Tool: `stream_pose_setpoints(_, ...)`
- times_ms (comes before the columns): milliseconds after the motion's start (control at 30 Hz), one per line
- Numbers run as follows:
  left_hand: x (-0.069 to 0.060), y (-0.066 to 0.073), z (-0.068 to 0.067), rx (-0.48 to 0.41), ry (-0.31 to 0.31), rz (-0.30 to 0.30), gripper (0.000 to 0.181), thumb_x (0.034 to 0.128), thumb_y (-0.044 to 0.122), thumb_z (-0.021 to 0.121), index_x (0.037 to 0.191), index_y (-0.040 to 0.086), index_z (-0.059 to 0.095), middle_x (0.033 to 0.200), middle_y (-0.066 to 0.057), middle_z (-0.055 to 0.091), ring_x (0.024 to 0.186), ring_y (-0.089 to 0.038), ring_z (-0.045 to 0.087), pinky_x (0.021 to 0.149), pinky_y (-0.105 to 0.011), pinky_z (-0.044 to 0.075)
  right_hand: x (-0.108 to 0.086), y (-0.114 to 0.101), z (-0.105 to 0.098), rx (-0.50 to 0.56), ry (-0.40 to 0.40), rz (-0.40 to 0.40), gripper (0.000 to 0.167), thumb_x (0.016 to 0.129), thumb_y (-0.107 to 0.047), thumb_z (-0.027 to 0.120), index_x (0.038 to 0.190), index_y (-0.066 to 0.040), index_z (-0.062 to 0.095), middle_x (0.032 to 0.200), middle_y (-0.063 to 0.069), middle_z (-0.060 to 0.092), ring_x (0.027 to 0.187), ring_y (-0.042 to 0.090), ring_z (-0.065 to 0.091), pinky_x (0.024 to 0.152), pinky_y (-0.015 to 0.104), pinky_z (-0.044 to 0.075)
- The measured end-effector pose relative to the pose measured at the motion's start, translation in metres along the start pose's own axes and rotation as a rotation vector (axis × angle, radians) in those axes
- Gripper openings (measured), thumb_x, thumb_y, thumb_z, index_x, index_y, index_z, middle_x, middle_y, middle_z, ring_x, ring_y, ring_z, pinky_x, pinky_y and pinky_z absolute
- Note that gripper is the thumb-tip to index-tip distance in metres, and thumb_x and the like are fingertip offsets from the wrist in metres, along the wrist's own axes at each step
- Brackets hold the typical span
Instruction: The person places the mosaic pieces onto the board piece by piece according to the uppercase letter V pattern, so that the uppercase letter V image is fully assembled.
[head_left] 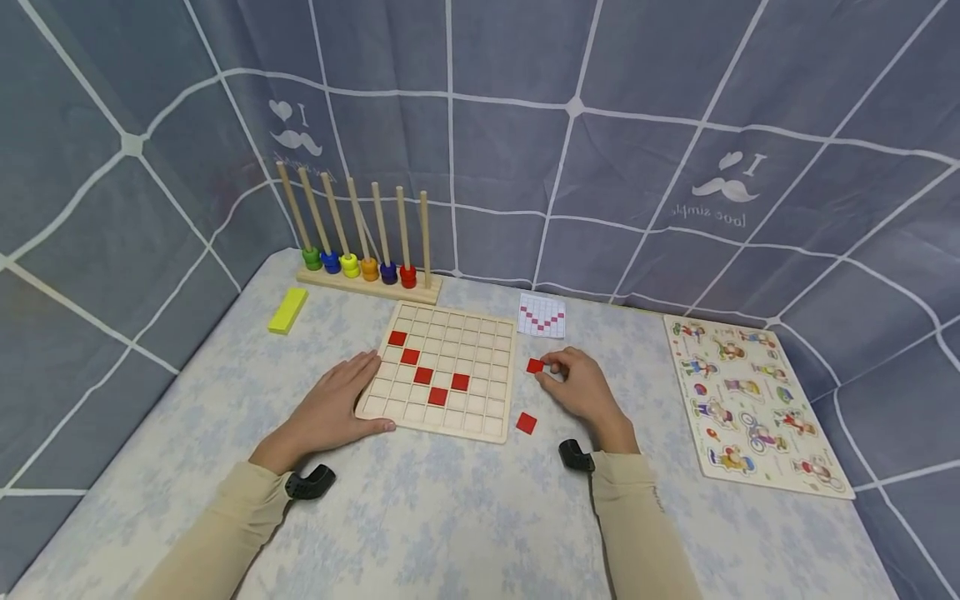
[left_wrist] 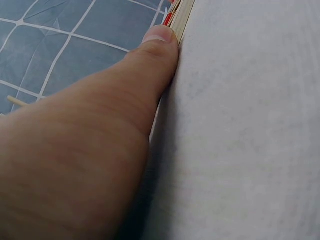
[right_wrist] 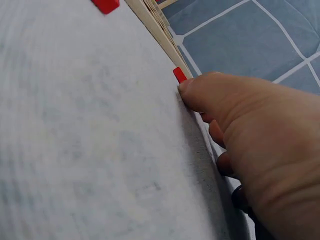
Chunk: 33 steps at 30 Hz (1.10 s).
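Observation:
A wooden grid board (head_left: 489,433) lies on the table with several red square tiles set in its cells in a slanting row that turns up at the right. My left hand (head_left: 330,412) rests against the board's left side, fingers straight, its thumb along the front edge. In the left wrist view that thumb (left_wrist: 155,47) touches the board's edge (left_wrist: 183,20). Right of the board, my right hand (head_left: 585,387) pinches a red square tile (head_left: 534,366) between thumb and fingers, low at the tabletop. Nearer me lies another loose red tile (head_left: 527,423).
A small pattern card (head_left: 542,317) with pink squares lies behind the right hand. At the back left stand a peg rack (head_left: 367,286) with coloured rings and a yellow block (head_left: 288,311). A picture puzzle board (head_left: 750,408) lies at right. Patterned cloth walls (head_left: 510,150) surround the table.

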<state>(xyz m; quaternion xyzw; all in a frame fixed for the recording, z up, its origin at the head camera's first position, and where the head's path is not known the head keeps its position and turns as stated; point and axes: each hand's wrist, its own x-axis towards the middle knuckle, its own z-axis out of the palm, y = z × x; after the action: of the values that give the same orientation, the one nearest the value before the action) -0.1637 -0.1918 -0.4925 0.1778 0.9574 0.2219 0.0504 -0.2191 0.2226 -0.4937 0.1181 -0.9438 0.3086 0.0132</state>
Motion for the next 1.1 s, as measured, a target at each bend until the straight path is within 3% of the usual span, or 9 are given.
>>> stream_pose_setpoints(233, -0.002, -0.002, 0.005, 0.005, 0.001, -0.003, 0.118, 0.08, 0.071, 0.073, 0.163, 0.004, 0.022, 0.17, -0.017, 0.022, 0.157, -0.039, 0.02, 0.124, -0.061, 0.02, -0.001, 0.001, 0.001, 0.017, 0.046, -0.02, 0.025, 0.09, -0.025, 0.075, 0.108, -0.007, 0.076, 0.087, 0.0, 0.062, 0.077, 0.015, 0.051, 0.073, 0.032, 0.046)
stream_pose_setpoints(533, 0.002, 0.001, -0.001, 0.008, -0.002, 0.006, 0.117, 0.0813, 0.07, 0.072, 0.163, 0.004, 0.021, 0.17, -0.018, 0.021, 0.157, -0.04, 0.02, 0.124, -0.061, 0.018, 0.005, -0.017, -0.001, 0.051, 0.113, -0.074, 0.023, 0.089, -0.024, 0.077, 0.107, -0.01, 0.076, 0.088, 0.002, 0.064, 0.079, 0.015, 0.053, 0.074, 0.032, 0.047)
stream_pose_setpoints(767, 0.0, 0.001, 0.0, 0.014, -0.011, -0.002, 0.118, 0.0804, 0.071, 0.072, 0.163, 0.003, 0.022, 0.17, -0.018, 0.022, 0.157, -0.04, 0.02, 0.124, -0.062, 0.019, 0.005, -0.035, 0.006, 0.063, 0.063, -0.093, 0.024, 0.09, -0.022, 0.076, 0.111, -0.009, 0.075, 0.088, 0.002, 0.062, 0.082, 0.016, 0.052, 0.076, 0.033, 0.047)
stream_pose_setpoints(1100, 0.0, -0.002, -0.004, 0.018, -0.008, -0.001, 0.117, 0.081, 0.07, 0.072, 0.163, 0.003, 0.021, 0.17, -0.018, 0.021, 0.157, -0.04, 0.019, 0.125, -0.061, 0.018, 0.011, -0.064, 0.02, 0.002, -0.047, -0.109, 0.027, 0.093, -0.026, 0.074, 0.114, -0.01, 0.075, 0.085, -0.004, 0.057, 0.082, 0.013, 0.051, 0.078, 0.031, 0.047)
